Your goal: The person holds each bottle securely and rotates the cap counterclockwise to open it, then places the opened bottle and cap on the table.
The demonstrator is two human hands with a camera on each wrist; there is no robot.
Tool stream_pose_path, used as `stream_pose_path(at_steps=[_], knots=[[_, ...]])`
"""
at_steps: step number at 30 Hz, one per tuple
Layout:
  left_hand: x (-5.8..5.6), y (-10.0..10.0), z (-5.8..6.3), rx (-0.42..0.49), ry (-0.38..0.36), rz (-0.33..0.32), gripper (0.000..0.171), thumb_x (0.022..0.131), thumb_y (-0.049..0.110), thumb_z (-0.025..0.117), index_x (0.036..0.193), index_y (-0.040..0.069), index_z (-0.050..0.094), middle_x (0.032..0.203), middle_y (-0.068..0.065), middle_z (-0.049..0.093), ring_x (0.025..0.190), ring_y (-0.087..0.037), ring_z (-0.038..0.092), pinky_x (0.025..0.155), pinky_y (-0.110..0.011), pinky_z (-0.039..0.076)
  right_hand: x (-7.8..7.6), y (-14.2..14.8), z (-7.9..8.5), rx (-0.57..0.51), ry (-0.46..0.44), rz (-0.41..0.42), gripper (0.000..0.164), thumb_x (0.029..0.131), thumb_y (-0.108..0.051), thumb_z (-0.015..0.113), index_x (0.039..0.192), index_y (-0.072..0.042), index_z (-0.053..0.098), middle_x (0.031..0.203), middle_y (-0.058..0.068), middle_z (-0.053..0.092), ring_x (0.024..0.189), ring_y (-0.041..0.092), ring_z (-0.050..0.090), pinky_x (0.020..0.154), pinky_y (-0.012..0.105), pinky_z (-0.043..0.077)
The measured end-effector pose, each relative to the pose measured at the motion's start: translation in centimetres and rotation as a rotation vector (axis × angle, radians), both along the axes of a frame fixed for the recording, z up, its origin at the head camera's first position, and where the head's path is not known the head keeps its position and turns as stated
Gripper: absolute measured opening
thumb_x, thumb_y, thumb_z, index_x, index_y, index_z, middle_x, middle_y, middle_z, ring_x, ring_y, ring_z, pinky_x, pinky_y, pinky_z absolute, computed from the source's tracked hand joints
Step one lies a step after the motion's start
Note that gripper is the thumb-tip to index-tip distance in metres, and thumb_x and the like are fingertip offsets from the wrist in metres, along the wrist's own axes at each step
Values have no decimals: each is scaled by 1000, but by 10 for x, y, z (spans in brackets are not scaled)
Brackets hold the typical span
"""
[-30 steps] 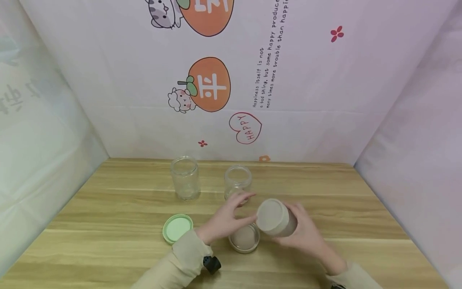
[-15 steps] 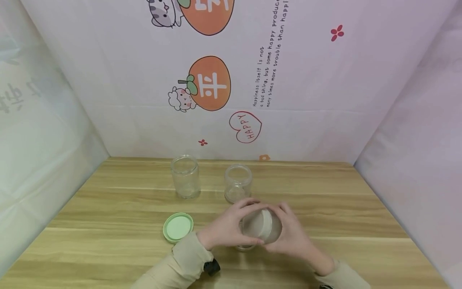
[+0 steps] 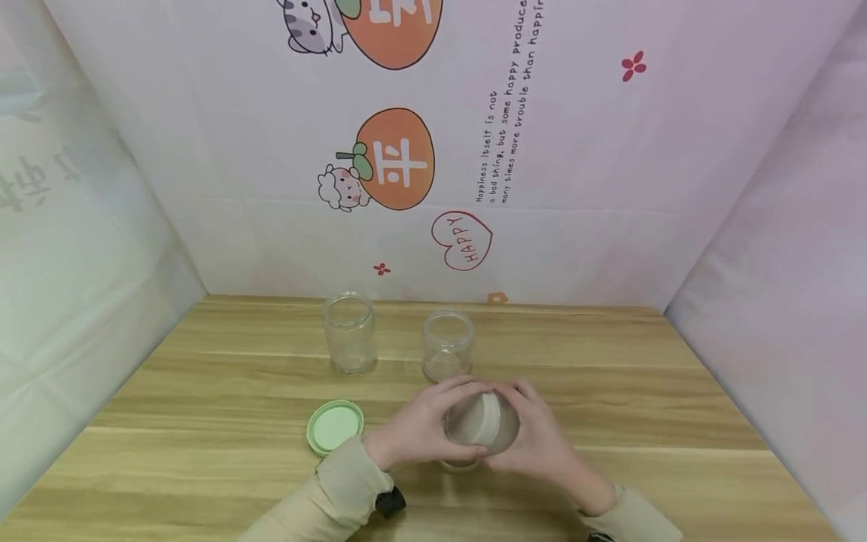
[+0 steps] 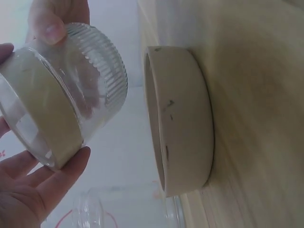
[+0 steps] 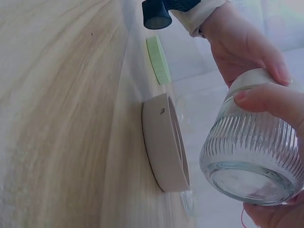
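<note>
Both hands hold a clear glass jar tilted on its side, close over the front middle of the table. My left hand curls its fingers and thumb round the beige lid at the jar's mouth end. My right hand grips the ribbed glass body, whose base faces the right wrist camera. Below them a second beige lid lies on the wooden table, mostly hidden by the jar and hands in the head view.
Toward the back of the table stand a taller clear jar and a shorter clear jar. A green lid lies to the left of my left hand. A printed cloth rises behind the wooden table.
My right hand has brought the jar left and tipped it over the lid on the table. My left hand, apart from it a second ago, now grips the jar's lid.
</note>
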State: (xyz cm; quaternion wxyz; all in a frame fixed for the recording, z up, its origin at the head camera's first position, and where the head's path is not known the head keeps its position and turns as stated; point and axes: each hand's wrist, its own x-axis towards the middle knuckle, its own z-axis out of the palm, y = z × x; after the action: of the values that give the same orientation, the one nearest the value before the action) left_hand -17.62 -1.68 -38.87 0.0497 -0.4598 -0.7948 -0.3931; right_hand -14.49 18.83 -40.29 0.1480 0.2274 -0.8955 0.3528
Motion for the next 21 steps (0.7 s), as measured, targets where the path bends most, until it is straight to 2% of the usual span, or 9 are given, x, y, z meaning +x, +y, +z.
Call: stream_pose_path(at_steps=[4, 10, 21], knots=[[-1, -1, 1, 7, -5, 2, 69, 75, 29, 80, 136, 18, 50, 137, -1, 50, 119, -17, 53, 91, -26, 49, 0, -3, 2, 13, 5, -10, 88, 45, -17, 90, 124, -3, 56, 114, 3, 54, 97, 18, 57, 76, 32, 53], [-3, -2, -2, 13, 40, -2, 69, 75, 29, 80, 135, 16, 51, 137, -3, 51, 119, -18, 54, 90, -24, 50, 0, -3, 3, 35, 24, -5, 89, 43, -21, 91, 124, -2, 57, 108, -2, 56, 93, 14, 57, 75, 28, 53], [-2, 0, -3, 24, 80, 13, 68, 72, 30, 82, 133, 15, 54, 134, -4, 55, 116, -17, 56, 87, -21, 50, -1, -1, 0, 35, 87, 26, 85, 45, -18, 91, 122, -1, 58, 104, -2, 56, 90, 13, 57, 73, 26, 53]])
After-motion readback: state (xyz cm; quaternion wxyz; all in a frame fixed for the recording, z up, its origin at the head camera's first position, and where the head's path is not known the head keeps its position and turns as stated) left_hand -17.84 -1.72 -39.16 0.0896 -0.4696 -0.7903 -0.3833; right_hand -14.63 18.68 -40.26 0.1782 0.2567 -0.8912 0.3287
